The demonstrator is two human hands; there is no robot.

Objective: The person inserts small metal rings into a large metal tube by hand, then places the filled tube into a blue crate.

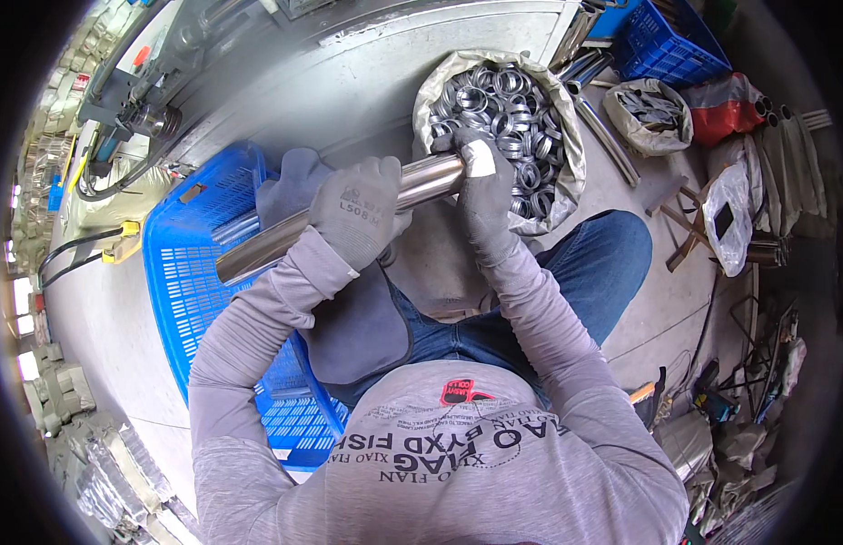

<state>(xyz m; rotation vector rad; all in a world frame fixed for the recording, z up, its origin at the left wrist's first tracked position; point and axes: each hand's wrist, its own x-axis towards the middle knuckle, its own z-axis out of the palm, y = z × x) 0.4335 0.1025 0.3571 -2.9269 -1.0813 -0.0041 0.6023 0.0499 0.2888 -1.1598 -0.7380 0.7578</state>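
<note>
A shiny metal tube (429,180) slants across in front of me, its open end low on the left and its other end up on the right. Wrapped round its middle is my left hand (358,209), in a grey glove. My right hand (485,191), gloved too and with white tape round a finger, closes on the tube's right end. Whether it also holds a small part there is hidden. Just beyond that hand stands a pale woven sack (574,150) full of silvery metal rings (508,95). Beneath the tube's left end lies a blue plastic basket (155,259) with more tubes inside.
A dark pad (358,341) covers my left leg. Machinery (153,118) stands at the far left, by a pale panel (349,82). On the right are a small sack of metal pieces (649,113), a blue crate (671,54), loose tubes (608,141) and a plastic bag (726,222).
</note>
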